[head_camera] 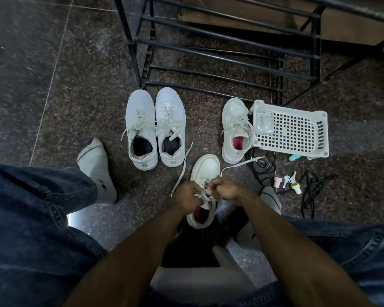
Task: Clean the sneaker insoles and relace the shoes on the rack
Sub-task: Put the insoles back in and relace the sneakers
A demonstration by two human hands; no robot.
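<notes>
A white sneaker (205, 168) with a pink insole lies on the dark floor between my knees, toe pointing away. My left hand (186, 197) and my right hand (225, 188) meet over its tongue, each pinching a strand of the white lace (183, 166). Loose lace ends trail out to the left and to the right. Its mate (235, 129), laced and with a pink insole showing, stands further right. A pair of white sneakers (154, 127) with dark insoles stands side by side in front of the black shoe rack (228, 47).
A white perforated plastic basket (297, 131) lies beside the right sneaker. Black laces (309, 191), keys and small caps are scattered on the floor to the right. My socked feet (99, 173) and jeans-clad legs flank the shoe.
</notes>
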